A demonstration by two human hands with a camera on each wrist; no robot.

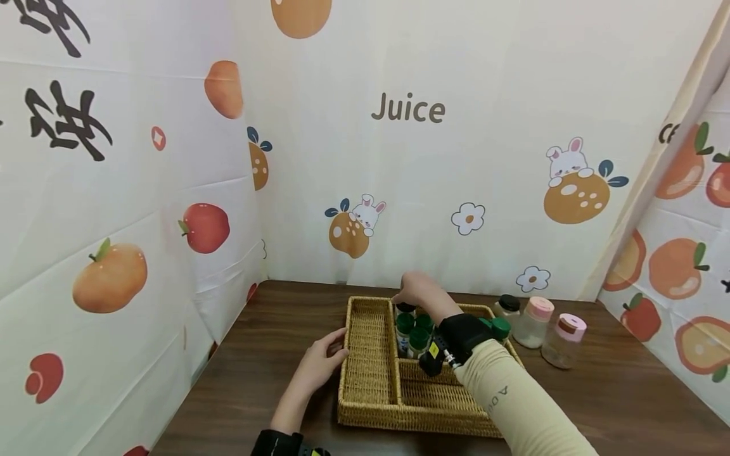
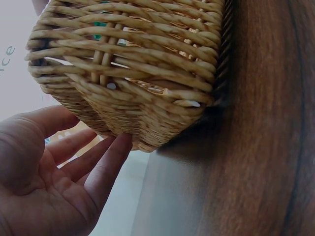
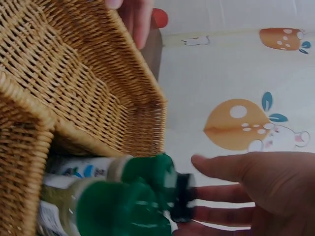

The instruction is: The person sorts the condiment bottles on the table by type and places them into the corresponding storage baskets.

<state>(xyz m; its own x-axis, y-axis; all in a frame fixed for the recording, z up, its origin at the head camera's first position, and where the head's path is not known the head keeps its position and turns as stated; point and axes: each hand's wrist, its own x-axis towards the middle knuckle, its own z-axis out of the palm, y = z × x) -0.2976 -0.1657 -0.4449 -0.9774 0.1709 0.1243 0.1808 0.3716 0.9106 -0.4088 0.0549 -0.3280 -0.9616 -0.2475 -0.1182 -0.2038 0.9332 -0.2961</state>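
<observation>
A woven wicker tray with dividers stands on the dark wooden table. My left hand is at its left side, and in the left wrist view the straight fingertips touch the woven wall. My right hand reaches over the back of the tray. Below it is a black-lidded bottle, set behind several green-capped spice bottles in one compartment. In the right wrist view the fingers extend beside the black cap, with the thumb apart from it.
Right of the tray stand a black-lidded jar and two pink-lidded clear jars, one at the front. Another green cap shows behind the right forearm. A printed cloth wall borders the table's back edge.
</observation>
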